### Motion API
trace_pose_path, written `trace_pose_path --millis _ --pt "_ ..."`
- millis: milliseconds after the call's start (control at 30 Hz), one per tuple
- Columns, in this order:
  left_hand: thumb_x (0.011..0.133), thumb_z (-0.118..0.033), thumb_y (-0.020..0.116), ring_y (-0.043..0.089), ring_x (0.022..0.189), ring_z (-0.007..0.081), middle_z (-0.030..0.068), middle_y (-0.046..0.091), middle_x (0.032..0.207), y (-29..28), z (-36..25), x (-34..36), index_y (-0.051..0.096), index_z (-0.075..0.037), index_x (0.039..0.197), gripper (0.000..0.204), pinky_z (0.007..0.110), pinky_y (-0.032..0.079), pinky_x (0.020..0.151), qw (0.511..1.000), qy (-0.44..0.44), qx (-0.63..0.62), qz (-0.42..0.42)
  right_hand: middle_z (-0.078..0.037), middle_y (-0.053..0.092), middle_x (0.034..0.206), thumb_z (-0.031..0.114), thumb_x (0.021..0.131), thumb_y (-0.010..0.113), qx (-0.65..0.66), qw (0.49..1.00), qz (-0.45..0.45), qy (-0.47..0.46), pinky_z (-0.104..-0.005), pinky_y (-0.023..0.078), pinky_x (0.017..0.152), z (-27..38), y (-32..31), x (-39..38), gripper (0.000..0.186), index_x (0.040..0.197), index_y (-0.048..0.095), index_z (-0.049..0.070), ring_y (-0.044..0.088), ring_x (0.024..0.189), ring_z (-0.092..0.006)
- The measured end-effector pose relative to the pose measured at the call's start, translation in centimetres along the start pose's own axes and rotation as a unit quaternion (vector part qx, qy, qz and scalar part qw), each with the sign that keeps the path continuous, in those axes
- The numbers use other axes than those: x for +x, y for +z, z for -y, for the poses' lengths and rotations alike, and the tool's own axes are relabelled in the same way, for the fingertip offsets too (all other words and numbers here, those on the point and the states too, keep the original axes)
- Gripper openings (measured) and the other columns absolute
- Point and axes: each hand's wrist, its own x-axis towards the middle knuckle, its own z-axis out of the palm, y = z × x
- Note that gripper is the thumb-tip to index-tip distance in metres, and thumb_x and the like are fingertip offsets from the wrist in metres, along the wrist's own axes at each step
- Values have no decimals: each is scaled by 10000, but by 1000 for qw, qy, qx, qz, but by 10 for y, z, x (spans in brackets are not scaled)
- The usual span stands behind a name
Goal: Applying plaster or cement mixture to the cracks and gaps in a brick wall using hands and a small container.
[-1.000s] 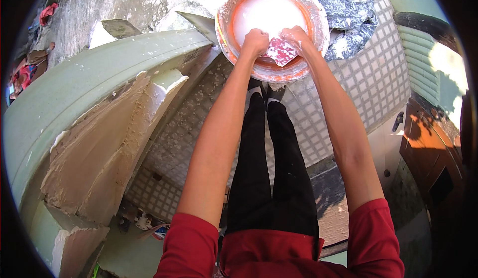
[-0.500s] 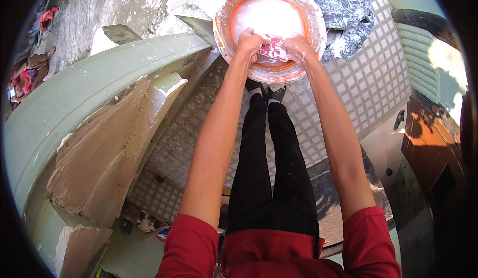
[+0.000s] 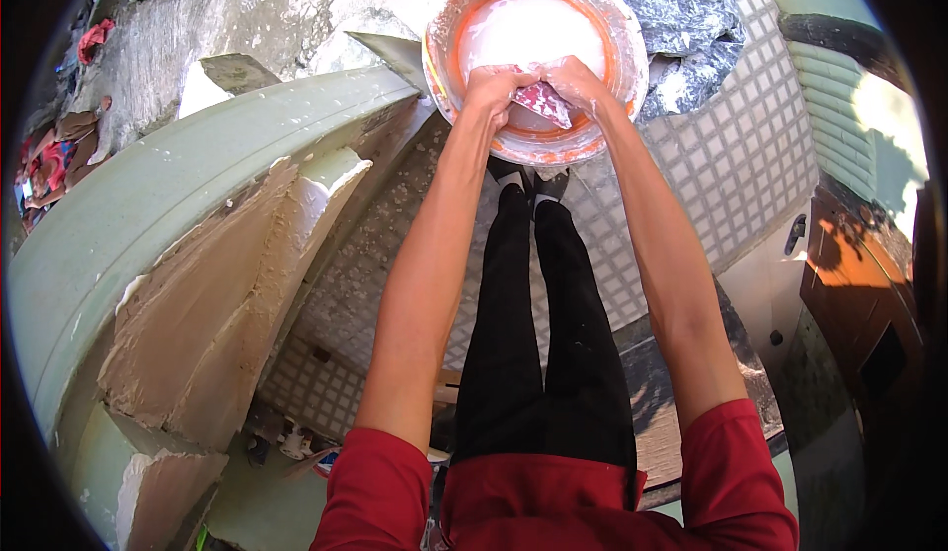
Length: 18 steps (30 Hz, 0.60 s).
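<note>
Over a round basin [image 3: 434, 57], white-smeared with an orange inner ring, both my hands are closed on a thin red piece [image 3: 543, 103]. White smears cover the piece; I cannot tell whether it is cloth or plastic. My left hand [image 3: 497, 89] grips its left end, fingers curled under. From the right, my right hand [image 3: 576, 85] pinches its upper edge, close beside the left hand. The lower part of the piece hangs down as a pointed flap. Milky white liquid [image 3: 533, 30] fills the basin beyond my hands.
A crumpled, white-stained dark sheet [image 3: 681, 33] lies right of the basin on patterned tiles [image 3: 731, 146]. At left stands a curved pale green ledge [image 3: 197, 166] with rough beige boards [image 3: 207, 304]. A brown wooden piece of furniture [image 3: 859, 304] is at far right. Another person [image 3: 64, 156] shows at far left.
My right hand has moved left, nearer my left hand. The red piece has gone from a wide, flat spread to a narrower, slanting flap.
</note>
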Motion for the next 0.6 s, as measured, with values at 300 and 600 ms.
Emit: trace_pose_path --millis 300,600 --pt "758 146 517 628 862 234 173 629 959 -1 -5 -2 593 82 982 245 323 547 747 997 -18 -58 53 -73 645 766 190 775 652 116 989 71 65 -267 470 580 10 -2 1 204 850 661 1 583 636 -128" --pt "753 148 520 636 782 256 177 609 870 13 -4 -6 570 115 940 196 361 544 681 1000 5 -2 -10 -95 611 676 161 700 632 47 995 -38 85 -312 436 518 -11 10 17 212 721 626 -50 549 583 -154"
